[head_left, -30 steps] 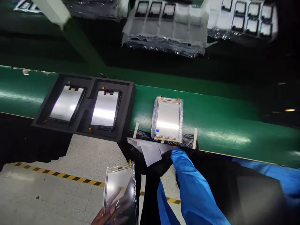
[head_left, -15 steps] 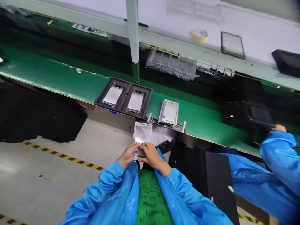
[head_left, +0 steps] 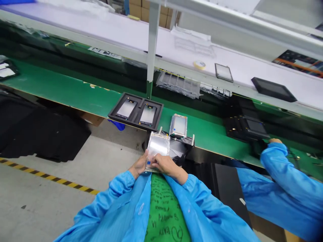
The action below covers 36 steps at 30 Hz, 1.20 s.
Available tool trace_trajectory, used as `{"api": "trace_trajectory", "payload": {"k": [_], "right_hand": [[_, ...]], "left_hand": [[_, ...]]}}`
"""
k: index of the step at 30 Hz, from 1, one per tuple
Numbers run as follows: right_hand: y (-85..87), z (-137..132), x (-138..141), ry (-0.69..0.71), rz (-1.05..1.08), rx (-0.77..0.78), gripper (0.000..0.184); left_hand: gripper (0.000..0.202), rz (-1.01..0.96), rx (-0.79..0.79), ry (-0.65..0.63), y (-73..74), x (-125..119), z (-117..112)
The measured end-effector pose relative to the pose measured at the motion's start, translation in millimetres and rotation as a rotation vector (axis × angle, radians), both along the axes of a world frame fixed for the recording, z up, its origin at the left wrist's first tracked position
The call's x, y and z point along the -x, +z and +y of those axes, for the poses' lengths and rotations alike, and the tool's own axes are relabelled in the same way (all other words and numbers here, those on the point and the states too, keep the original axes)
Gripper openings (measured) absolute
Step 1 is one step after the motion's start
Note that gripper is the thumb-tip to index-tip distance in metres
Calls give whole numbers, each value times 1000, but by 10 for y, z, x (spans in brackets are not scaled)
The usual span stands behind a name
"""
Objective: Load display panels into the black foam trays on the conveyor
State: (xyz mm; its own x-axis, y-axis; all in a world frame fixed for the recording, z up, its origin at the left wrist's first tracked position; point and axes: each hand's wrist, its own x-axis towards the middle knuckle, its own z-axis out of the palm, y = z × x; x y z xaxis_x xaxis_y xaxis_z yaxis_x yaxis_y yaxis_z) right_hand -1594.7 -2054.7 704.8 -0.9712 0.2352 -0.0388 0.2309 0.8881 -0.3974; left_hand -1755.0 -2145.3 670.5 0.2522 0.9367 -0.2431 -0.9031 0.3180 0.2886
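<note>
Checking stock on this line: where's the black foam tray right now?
In the head view, the black foam tray sits on the green bench, just left of a film-wrapped panel.

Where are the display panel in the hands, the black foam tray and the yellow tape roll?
Film-wrapped display panel (head_left: 157, 146): head view, on its shiny upper face.
Black foam tray (head_left: 133, 123): head view, on its near rim.
Yellow tape roll (head_left: 199, 65): head view, on its top.

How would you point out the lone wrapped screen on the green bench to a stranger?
Find the long green workbench, then the black foam tray holding two panels. Just right of that tray lies a plastic-wrapped panel, directly on the green surface rather than in a tray slot.
</note>
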Motion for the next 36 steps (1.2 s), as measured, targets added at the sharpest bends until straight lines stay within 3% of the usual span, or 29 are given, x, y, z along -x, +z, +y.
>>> {"api": "trace_trajectory", "payload": {"k": [2, 6, 9, 12, 15, 18, 21, 24, 27, 29, 31, 33, 34, 36], "right_hand": [[62, -4, 39, 36, 19, 9, 36], [77, -8, 104, 28, 39, -60, 14], [74, -21, 114, 107, 88, -70, 20], [97, -34, 111, 138, 121, -56, 24], [95, -45, 107, 113, 101, -49, 15], [58, -62, 88, 63, 84, 39, 18], [58, -59, 62, -143, 90, 235, 12], [175, 77, 15, -417, 226, 555, 14], [427, 453, -157, -745, 556, 889, 25], [634, 804, -396, -957, 850, 950, 36], [819, 1133, -713, -1096, 1154, 806, 42], [935, 1337, -1029, -1189, 1336, 477, 39], [958, 1372, -1154, -1221, 1332, 280, 37], [929, 1313, -1286, -1215, 1108, -10, 36]], "left_hand": [[87, -5, 15, -9, 52, 22, 13], [83, -22, 17, -3, 208, 39, 55], [86, -34, 18, -3, 271, 36, 50], [89, -28, 9, 18, 269, 43, 44], [87, -27, 15, 5, 244, 52, 53], [85, -14, 13, 19, 221, 49, 39], [82, 87, -19, 43, 211, 36, -20], [91, 215, -69, 26, 207, 12, -92], [82, 233, -146, 15, 194, -11, -161], [74, 240, -180, 4, 176, -15, -216], [67, 259, -181, -19, 154, -11, -280], [58, 280, -164, -31, 137, -3, -342], [55, 290, -155, -29, 132, 0, -368], [51, 306, -144, -16, 132, 4, -401]]}}
